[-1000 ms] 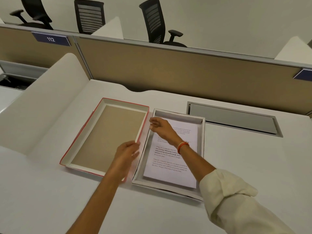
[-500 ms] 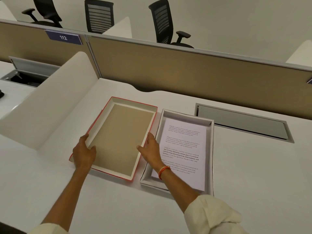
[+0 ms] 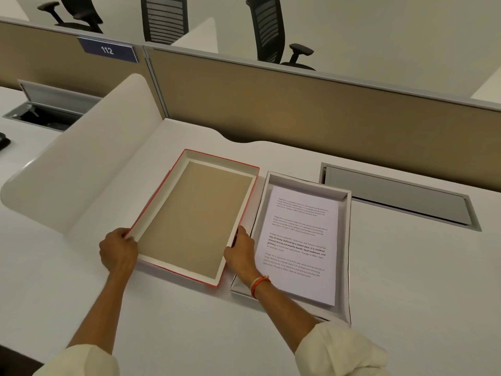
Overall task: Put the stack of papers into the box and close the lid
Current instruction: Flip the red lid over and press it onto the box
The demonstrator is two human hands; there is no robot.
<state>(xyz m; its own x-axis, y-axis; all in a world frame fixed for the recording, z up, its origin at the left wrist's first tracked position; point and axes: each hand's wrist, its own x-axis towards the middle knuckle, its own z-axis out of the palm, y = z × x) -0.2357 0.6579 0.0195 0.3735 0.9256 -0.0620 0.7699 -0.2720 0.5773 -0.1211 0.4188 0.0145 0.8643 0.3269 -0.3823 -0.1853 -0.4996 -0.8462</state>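
While both hands grip the lid, the scene reads as follows.
Lid (image 3: 189, 215): red-edged outside, white walls, brown cardboard inner face; it lies upside down on the white surface (image 3: 406, 280), just left of the box.
Left hand (image 3: 118, 249): closed over the lid's left long wall near the near corner, thumb on the rim, fingers down the outside.
Right hand (image 3: 240, 252): clasped on the lid's right long wall, opposite the left hand; an orange band sits on its wrist.
Box (image 3: 348, 256): white, open, set close beside the lid on the right.
Stack of papers (image 3: 298, 248): lying flat inside the box, printed text facing up, its near end reaching toward the box's near wall.
Backdrop: a tan partition (image 3: 298, 104) with a "112" sign (image 3: 107, 50), black chairs behind it.
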